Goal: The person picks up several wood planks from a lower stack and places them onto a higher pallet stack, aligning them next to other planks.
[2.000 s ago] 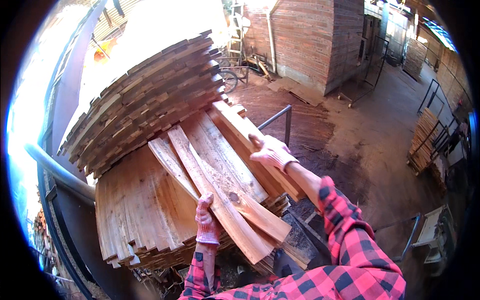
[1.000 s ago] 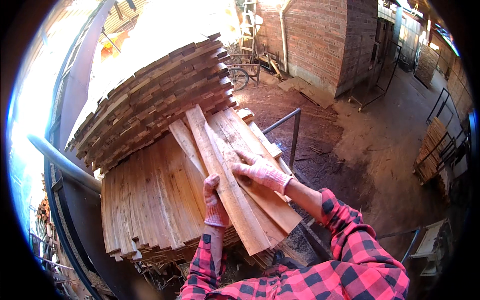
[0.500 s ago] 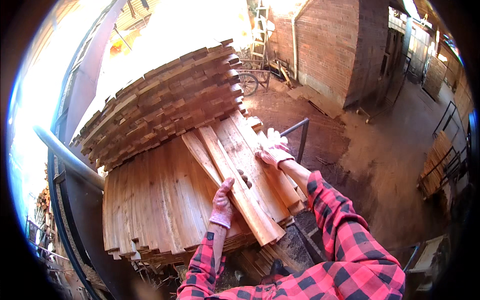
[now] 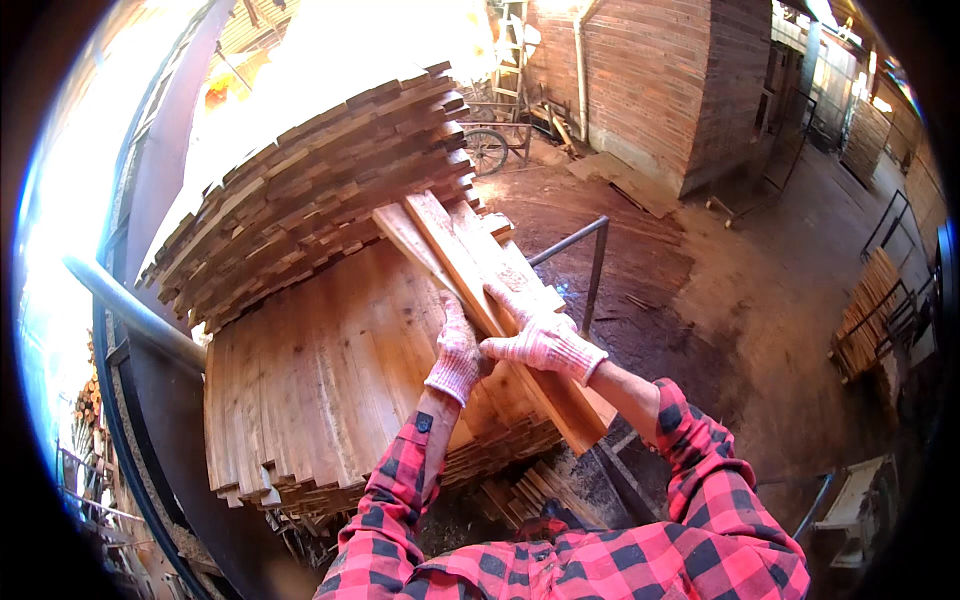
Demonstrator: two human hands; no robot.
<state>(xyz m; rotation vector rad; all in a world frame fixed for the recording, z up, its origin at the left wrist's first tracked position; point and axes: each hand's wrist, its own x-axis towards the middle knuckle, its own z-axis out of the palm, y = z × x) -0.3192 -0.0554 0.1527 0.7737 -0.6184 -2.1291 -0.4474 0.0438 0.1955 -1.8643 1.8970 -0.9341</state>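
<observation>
Several wooden planks [image 4: 563,405] lie bundled at a slant above the layered stack of boards [image 4: 310,370]. My left hand [image 4: 458,345], in a pale pinkish work glove, is closed around the bundle's left side. In a matching glove, my right hand [image 4: 545,340] grips the bundle from the right, its thumb reaching across toward the left hand. The planks' far ends fan out slightly and overlap the front of the taller stack of boards [image 4: 330,180]. Their near ends stick out past the lower stack's right edge. The fingers beneath the wood are hidden.
A bent metal rail [image 4: 592,265] stands just right of the stacks. At left, a thick grey pipe [image 4: 135,312] runs beside a dark metal frame. A brick wall [image 4: 640,90], a ladder [image 4: 510,60] and a wheel [image 4: 486,150] are farther back. Leaning slats [image 4: 868,310] stand at far right.
My right hand has moved left and nearer, from the boards at the stack's right edge onto the bundle. Those right-hand boards are now gathered with the planks, and the bundle has shifted right.
</observation>
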